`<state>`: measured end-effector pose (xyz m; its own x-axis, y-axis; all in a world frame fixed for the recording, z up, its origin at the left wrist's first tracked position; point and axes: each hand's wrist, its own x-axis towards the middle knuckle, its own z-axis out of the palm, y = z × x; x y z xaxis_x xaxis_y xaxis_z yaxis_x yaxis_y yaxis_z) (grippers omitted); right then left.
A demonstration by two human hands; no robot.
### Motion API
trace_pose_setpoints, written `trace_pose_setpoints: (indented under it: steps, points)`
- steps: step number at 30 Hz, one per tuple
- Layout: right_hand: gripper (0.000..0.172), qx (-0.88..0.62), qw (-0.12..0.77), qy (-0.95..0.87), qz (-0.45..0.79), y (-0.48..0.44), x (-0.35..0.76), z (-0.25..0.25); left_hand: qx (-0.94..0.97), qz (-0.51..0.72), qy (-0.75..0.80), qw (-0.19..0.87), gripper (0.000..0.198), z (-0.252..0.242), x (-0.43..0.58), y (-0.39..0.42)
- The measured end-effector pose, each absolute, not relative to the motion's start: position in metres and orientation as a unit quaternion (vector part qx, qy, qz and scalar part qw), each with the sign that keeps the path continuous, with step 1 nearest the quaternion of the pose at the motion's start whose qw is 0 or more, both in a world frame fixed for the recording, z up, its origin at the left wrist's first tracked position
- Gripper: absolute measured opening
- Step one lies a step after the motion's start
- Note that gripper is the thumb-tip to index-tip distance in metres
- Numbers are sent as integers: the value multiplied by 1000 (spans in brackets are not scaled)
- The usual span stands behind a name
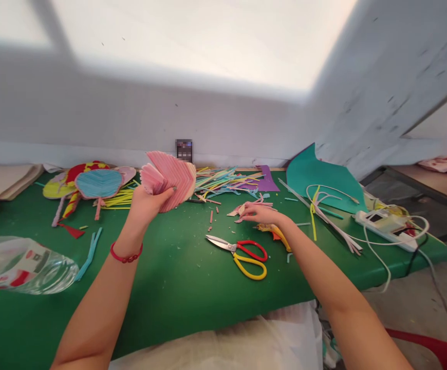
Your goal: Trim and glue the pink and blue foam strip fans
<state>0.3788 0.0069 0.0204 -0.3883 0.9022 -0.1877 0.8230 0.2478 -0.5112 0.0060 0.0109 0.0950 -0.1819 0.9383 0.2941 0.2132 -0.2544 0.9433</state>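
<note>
My left hand (149, 203) is raised above the green table (177, 288) and grips a pink ribbed leaf-shaped craft piece (173, 180). A red cord bracelet (126, 255) circles that wrist. My right hand (260, 212) reaches forward, its fingers lying on a small pile of pink scraps (241, 209) on the table; whether it pinches one I cannot make out. Scissors with one red and one yellow handle (242, 252) lie open just in front of my right forearm.
A heap of coloured strips (227, 181) lies at the back. Finished leaf fans (92, 185) sit at back left. A clear plastic bottle (19, 264) lies at left. Teal sheet (319, 177), white power strip (385, 223) and cables occupy the right edge.
</note>
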Motion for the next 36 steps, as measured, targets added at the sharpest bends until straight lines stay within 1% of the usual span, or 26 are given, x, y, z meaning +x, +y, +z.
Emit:
trace_pose_setpoints:
  steps: [2,3,6,8,10,12,14,16,19,21,25,29,31,32,33,36]
  points:
    - [18,-553,37,-792,257,34,365,12,552,566,524,317,35,96,5,10]
    - [17,-568,45,-786,240,45,360,8,551,566,525,317,35,97,4,10]
    - [31,-603,86,-771,189,70,359,5,542,569,529,320,36,100,1,9]
    - [34,-626,105,-754,168,74,369,11,537,573,529,321,37,100,0,10]
    - [36,-646,107,-738,163,69,385,21,534,577,528,321,36,100,-1,11]
    - [46,-659,79,-723,192,59,402,31,531,576,534,318,35,100,0,11]
    - [55,-661,21,-692,290,47,417,37,532,573,537,316,34,99,1,12]
    - [57,-665,-21,-655,358,38,425,37,539,571,532,317,34,98,4,11]
    - [56,-681,-46,-634,364,33,427,29,549,567,526,317,32,96,6,11]
    - [55,-685,-35,-662,301,34,423,23,551,561,531,316,33,95,6,10]
    - [40,-698,16,-704,126,42,416,19,546,553,545,314,35,96,6,10]
    - [40,-729,41,-683,34,43,399,24,545,563,529,324,36,96,5,11]
    - [39,-717,68,-693,-19,40,378,26,545,565,530,320,35,96,6,11]
    - [38,-698,82,-712,-10,39,365,26,543,564,535,318,35,95,7,11]
    - [36,-671,96,-735,24,38,349,25,540,561,541,317,35,95,7,11]
    - [38,-558,120,-798,193,35,297,16,538,552,552,318,37,95,9,10]
